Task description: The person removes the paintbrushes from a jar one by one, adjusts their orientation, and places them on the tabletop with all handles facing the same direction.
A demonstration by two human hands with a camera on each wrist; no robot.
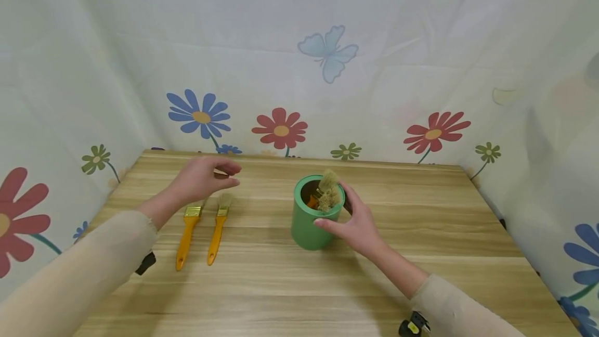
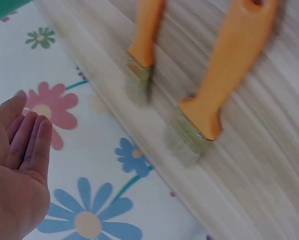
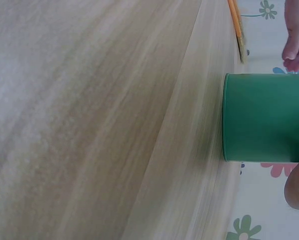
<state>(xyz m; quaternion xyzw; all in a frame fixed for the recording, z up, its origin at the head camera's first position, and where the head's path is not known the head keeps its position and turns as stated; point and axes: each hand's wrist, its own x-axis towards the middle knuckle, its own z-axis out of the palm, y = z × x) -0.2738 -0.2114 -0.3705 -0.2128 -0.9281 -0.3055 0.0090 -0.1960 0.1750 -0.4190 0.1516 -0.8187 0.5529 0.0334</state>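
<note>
A green cup (image 1: 309, 222) stands mid-table with several brushes (image 1: 329, 191) in it, bristles up. My right hand (image 1: 343, 215) grips the cup from its right side, thumb at the front, fingers curled at the rim. Left of the cup lie two orange-handled brushes (image 1: 187, 238) (image 1: 217, 233), side by side with bristles pointing away from me. My left hand (image 1: 234, 176) hovers above their bristle ends, fingers relaxed and holding nothing. The left wrist view shows the same hand (image 2: 19, 165) with an empty palm and both brushes (image 2: 224, 75) (image 2: 142, 45) below. The cup (image 3: 264, 117) fills the right wrist view.
The wooden table (image 1: 421, 233) is closed in at the back and both sides by a white cloth (image 1: 327, 56) printed with flowers and butterflies. A small black object (image 1: 146, 263) sits at the left edge, and another black-and-yellow one (image 1: 412, 324) sits by my right sleeve.
</note>
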